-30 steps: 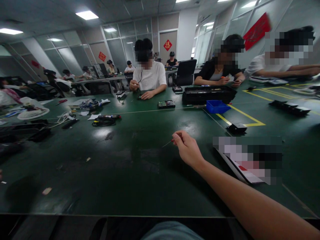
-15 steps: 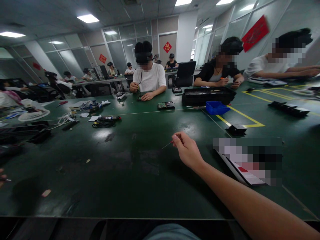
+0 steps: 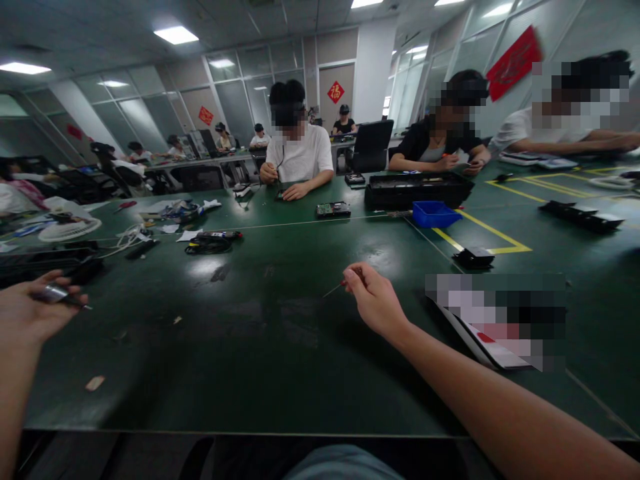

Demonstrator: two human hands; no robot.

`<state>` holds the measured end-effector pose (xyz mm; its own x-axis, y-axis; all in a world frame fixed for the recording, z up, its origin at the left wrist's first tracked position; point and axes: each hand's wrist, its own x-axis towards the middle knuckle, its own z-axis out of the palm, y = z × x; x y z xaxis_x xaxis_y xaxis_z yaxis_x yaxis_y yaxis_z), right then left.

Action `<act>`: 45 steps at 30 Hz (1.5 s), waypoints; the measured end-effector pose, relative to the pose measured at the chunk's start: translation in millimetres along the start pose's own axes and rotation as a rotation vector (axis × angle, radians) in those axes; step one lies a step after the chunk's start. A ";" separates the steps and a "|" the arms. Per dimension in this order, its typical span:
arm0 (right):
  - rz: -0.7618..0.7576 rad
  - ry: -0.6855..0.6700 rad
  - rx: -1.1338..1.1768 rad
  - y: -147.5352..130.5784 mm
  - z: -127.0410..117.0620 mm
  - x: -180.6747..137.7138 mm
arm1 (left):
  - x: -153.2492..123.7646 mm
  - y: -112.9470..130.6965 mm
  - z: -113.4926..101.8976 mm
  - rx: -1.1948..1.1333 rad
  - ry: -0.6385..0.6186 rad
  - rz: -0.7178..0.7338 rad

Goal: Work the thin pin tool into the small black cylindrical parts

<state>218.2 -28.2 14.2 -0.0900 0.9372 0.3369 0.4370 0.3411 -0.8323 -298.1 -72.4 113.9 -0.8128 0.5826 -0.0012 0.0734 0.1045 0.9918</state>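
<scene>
My right hand (image 3: 375,300) hovers over the middle of the dark green table (image 3: 260,333), fingers pinched on a thin screwdriver (image 3: 334,289) with a red handle; its metal tip points left. My left hand (image 3: 31,308) has come in at the left edge, fingers curled around a small silvery metal piece (image 3: 53,293) with a thin pin sticking out to the right. A flat printed sheet or board (image 3: 493,330), partly blurred, lies just right of my right hand.
A blue bin (image 3: 434,213), long black trays (image 3: 417,189), a small black part (image 3: 474,257), a circuit board (image 3: 333,209) and a coiled black cable (image 3: 207,245) lie farther back. Black trays (image 3: 45,263) sit at left. Several people work across the table. Yellow tape lines (image 3: 487,232) mark the right side.
My left hand has risen into view from the lower left, holding the small metal piece. My right hand has stayed almost still with the screwdriver.
</scene>
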 end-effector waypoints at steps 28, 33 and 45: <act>-0.007 0.027 -0.023 0.4 -1.3 1.5 | -226.7 -20.6 230.5 -0.153 -1.182 0.139; 0.014 0.012 -0.037 -1.2 -0.5 1.8 | -228.8 -66.4 247.1 0.237 -1.042 0.478; 0.025 -0.017 0.040 -2.8 -1.1 -0.6 | -212.3 -87.5 250.3 0.447 -1.043 0.816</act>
<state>218.0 -29.8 16.7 -0.0945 0.9465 0.3085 0.4031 0.3198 -0.8575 12.7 -3.5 -4.5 0.3331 0.9063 0.2603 0.6478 -0.4205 0.6352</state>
